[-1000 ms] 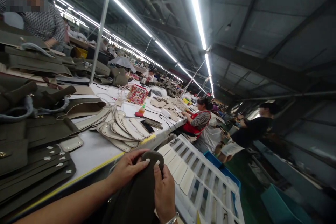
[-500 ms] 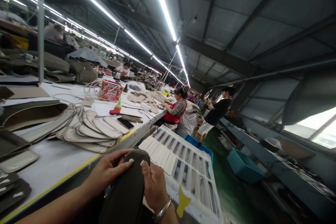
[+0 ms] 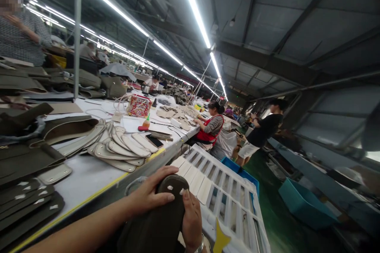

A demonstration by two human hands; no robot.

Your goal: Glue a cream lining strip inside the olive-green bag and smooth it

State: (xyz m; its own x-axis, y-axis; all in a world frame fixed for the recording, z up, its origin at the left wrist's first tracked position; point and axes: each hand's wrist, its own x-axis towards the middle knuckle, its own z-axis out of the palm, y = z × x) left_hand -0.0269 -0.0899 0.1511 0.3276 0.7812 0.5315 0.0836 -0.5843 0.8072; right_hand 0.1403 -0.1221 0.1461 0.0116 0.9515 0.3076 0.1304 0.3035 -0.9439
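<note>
Both hands grip a dark olive bag piece (image 3: 160, 217) with a rounded end, held low at the table's edge. Two small white tabs show near its rounded end. My left hand (image 3: 157, 189) wraps over the left upper edge, its thumb flat across the face. On the right side, my right hand (image 3: 191, 217) holds the edge, thumb by the right white tab. The lower part of the piece drops into shadow. Beyond the hands, a fanned pile of cream flaps (image 3: 118, 146) with metal studs lies on the white table (image 3: 89, 176).
Stacked olive panels (image 3: 26, 201) with white tabs lie at left. A black phone (image 3: 154, 140) and a glue bottle (image 3: 146, 121) are behind the flaps. At right stands a white slatted rack (image 3: 228, 201) with cream strips (image 3: 192, 178). Co-workers are farther off; a teal bin (image 3: 305, 205) is on the floor.
The view has swung left, bringing a person in at the far left. The bag piece's rounded end now faces me, showing the white tabs, and my left thumb has moved across it.
</note>
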